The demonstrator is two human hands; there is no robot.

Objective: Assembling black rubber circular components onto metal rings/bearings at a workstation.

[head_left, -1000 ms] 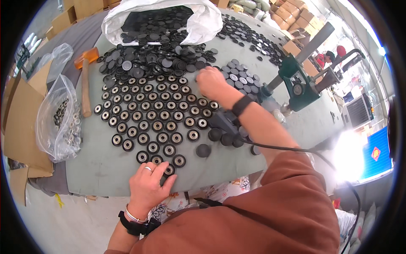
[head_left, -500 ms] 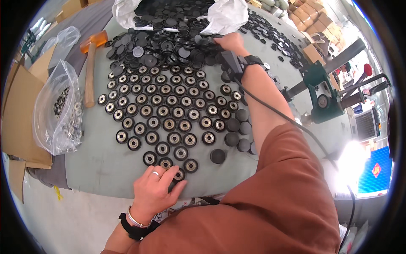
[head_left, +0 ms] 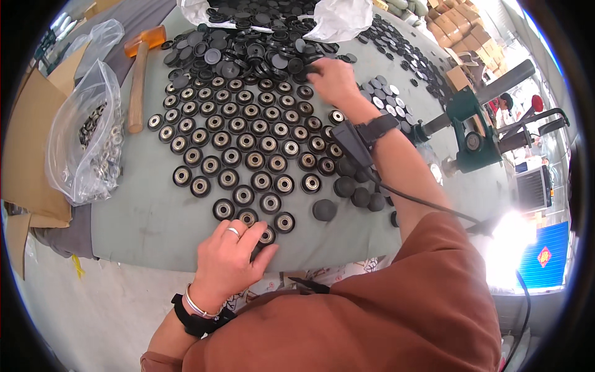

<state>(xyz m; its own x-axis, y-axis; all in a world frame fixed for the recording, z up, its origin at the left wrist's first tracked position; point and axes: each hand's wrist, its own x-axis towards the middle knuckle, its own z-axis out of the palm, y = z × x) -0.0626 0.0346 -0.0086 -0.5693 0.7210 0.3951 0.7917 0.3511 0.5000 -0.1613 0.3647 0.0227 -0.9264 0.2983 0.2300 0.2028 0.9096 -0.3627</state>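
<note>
My left hand rests at the near edge of the table, its thumb and fingers closed around a black wheel with a metal bearing. Touching distance away lie more such wheels, spread bearing-up in loose rows; one black wheel sits just right of my fingertips. Farther off, my right hand is at the right edge of a heap of black round caps. Its fingers are pinched on a black cap, partly covered by the fingertips.
A mallet lies left of the wheels, beside a clear bag of small metal parts and a cardboard box. Dark round caps lie under my right forearm. A green clamp-like press stands at right. A cable crosses my right arm.
My right hand has come back nearer from the heap, with a black cap at its fingertips. My left hand stays on the same wheel. The whole view has shifted slightly.
</note>
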